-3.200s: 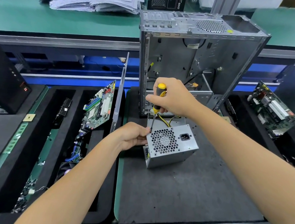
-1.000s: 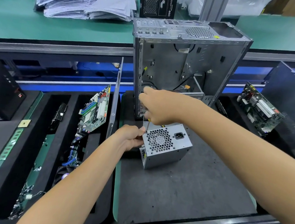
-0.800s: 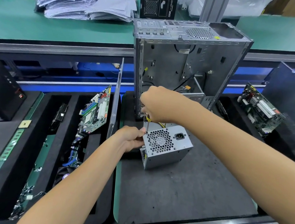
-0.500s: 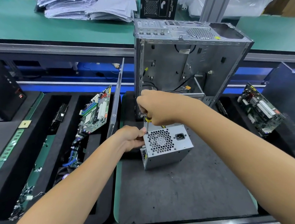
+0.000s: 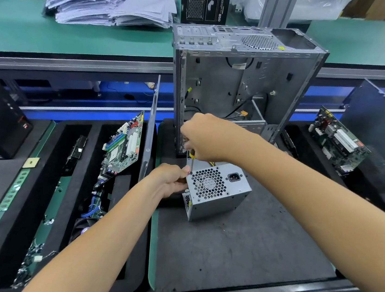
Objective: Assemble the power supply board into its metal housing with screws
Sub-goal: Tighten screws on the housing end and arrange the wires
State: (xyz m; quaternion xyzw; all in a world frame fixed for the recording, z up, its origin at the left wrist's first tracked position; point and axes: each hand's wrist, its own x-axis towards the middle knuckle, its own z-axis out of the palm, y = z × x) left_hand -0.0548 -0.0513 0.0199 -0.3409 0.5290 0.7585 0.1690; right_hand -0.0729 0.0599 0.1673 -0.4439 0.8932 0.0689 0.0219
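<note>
On the grey mat (image 5: 233, 255), right hand (image 5: 208, 139) grips the screwdriver (image 5: 191, 161) driving a corner screw while left hand (image 5: 170, 179) grasps the power supply housing (image 5: 217, 192); looks like next it needs steady downward pressure and turning.

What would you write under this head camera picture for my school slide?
A right hand turns a screwdriver into the corner of a power supply box while the left hand steadies it.
</note>
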